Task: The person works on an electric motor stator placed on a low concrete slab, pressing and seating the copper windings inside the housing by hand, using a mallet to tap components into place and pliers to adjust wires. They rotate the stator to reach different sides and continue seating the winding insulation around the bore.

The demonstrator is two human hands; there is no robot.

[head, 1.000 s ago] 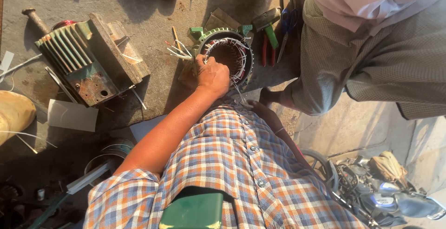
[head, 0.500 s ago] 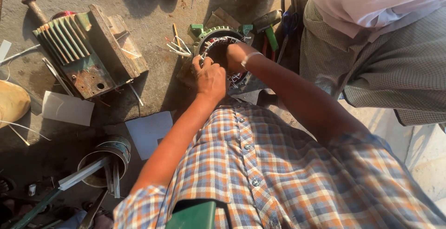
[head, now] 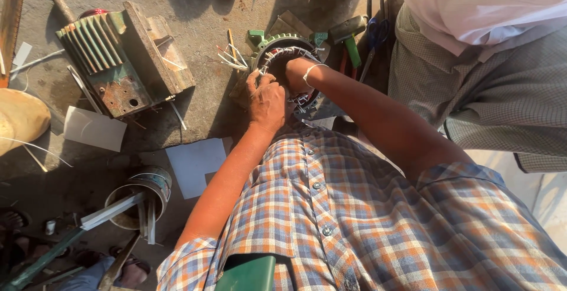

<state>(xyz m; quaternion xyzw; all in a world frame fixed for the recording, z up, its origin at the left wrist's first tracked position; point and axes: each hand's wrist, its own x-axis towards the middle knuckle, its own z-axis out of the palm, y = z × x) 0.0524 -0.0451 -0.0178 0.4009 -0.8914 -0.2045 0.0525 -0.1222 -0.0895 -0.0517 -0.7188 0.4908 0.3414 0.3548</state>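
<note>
Head-worn view, steeply downward, close

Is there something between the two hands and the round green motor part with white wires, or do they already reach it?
Nothing visible stands between. The left hand rests on the rim of the green motor stator, fingers at its white windings. The right hand reaches into its bore, partly hidden there.

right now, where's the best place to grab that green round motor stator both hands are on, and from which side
Probably by the green outer rim of the stator, from the bare concrete side at its upper left. The centre is filled with white-sleeved windings and loose wire ends, the left hand covers the near edge, the right hand reaches into the bore, and a hammer crowds the right.
</note>
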